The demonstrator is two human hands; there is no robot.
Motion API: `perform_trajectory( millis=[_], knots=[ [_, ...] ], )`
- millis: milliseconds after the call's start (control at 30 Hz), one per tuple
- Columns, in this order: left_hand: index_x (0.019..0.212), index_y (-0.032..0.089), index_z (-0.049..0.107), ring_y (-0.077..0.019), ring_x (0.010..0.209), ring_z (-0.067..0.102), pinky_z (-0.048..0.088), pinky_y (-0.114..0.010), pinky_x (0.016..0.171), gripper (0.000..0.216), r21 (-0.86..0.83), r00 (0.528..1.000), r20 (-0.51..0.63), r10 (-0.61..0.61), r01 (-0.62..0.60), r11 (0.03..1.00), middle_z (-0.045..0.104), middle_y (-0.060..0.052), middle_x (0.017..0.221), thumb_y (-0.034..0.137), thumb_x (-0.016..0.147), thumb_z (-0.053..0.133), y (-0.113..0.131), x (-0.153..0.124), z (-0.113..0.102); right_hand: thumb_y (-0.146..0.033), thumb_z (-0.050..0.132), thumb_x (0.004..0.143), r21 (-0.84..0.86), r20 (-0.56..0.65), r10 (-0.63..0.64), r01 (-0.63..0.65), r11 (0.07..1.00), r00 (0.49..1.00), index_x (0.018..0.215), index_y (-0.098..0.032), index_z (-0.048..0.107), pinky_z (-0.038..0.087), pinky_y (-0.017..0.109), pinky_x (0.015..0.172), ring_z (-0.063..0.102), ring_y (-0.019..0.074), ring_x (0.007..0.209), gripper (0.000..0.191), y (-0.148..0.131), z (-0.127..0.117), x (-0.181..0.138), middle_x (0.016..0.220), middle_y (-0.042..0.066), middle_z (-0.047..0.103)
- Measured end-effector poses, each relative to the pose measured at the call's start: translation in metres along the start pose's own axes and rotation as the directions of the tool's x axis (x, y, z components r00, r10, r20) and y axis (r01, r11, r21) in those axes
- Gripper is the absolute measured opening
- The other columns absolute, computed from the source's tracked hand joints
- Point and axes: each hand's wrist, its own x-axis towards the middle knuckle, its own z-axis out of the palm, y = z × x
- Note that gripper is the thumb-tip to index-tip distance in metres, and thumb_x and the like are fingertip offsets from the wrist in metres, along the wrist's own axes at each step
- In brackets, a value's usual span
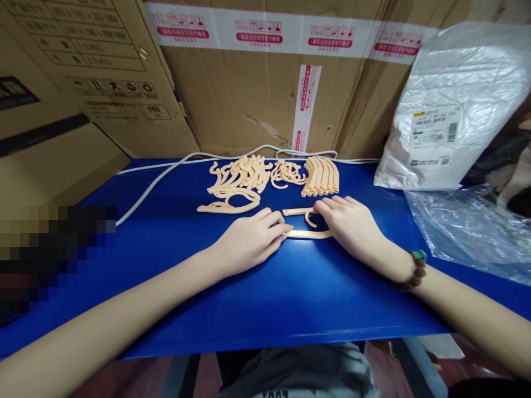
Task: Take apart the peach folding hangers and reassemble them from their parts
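My left hand [259, 235] has its fingers closed on the left end of a beige, curved hanger arm [309, 234] low over the blue table. Over the right end of that same arm lies my right hand [346, 221], its fingers bent and partly hidden. A second hanger arm [296, 211] reaches left from under its fingertips. Between the two arms shows a small beige hook [310, 220]. Just beyond my left hand is a folded hanger [228, 208]. Further back are a heap of hanger pieces [244, 177], loose hooks [286, 172] and a neat row of curved arms [321, 176].
Cardboard boxes [257, 94] wall off the back and left of the blue table [286, 304]. A white cable [149, 196] runs along the rear. At right stand a white mailing bag [464, 110] and a clear plastic bag [464, 226].
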Motion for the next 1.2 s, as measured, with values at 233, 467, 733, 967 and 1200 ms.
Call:
perform_trajectory(
  millis=[233,467,733,967,1200],
  knots=[
    [0.117,0.018,0.067,-0.0204,0.094,0.062,0.052,-0.032,0.075,0.031,-0.039,1.0,0.021,-0.01,0.011,0.999,0.066,-0.006,0.105,0.025,0.101,0.041,0.0,0.001,-0.002,-0.013,0.055,0.094,-0.016,-0.022,-0.024,0.023,1.0,0.999,0.09,-0.016,0.062,0.031,0.031,0.069,0.056,0.0214,0.078,0.009,0.0,0.002,-0.001,0.086,0.005,0.068],
    [0.131,0.021,0.056,-0.0197,0.102,0.062,0.055,-0.031,0.076,0.034,-0.117,0.994,0.023,-0.109,0.111,0.987,0.062,-0.006,0.118,0.023,0.099,0.042,0.003,0.002,-0.007,-0.013,0.052,0.094,-0.055,-0.18,-0.076,0.067,0.996,0.981,0.088,-0.016,0.063,0.03,0.031,0.067,0.054,0.0201,0.077,0.013,-0.004,0.001,-0.002,0.083,0.006,0.066],
    [0.13,0.023,0.054,-0.0199,0.099,0.063,0.053,-0.031,0.077,0.033,-0.118,0.989,-0.037,-0.146,0.141,0.983,0.062,-0.004,0.112,0.024,0.099,0.042,0.002,0.002,-0.007,-0.041,0.048,0.099,0.12,-0.211,-0.186,0.214,0.969,0.96,0.09,-0.015,0.067,0.037,0.03,0.069,0.056,0.0181,0.077,0.034,-0.009,-0.005,-0.006,0.087,0.007,0.064],
    [0.125,0.02,0.057,-0.0195,0.096,0.065,0.052,-0.029,0.075,0.029,-0.104,0.983,-0.063,-0.174,0.167,0.98,0.065,-0.005,0.11,0.024,0.1,0.043,0.0,0.002,-0.005,-0.032,0.046,0.101,0.177,-0.185,-0.313,0.345,0.922,0.931,0.089,-0.014,0.066,0.044,0.031,0.083,0.062,0.0188,0.085,0.03,-0.011,0.004,-0.005,0.091,0.008,0.066],
    [0.117,0.021,0.061,-0.0182,0.098,0.066,0.05,-0.027,0.071,0.025,-0.099,0.955,-0.129,-0.268,0.256,0.962,0.067,-0.003,0.109,0.026,0.099,0.046,0.002,0.002,-0.007,-0.029,0.04,0.104,0.063,-0.268,-0.341,0.37,0.927,0.901,0.09,-0.014,0.06,0.044,0.031,0.075,0.063,0.018,0.074,0.029,-0.014,0.001,-0.004,0.08,0.005,0.066]
  ],
)
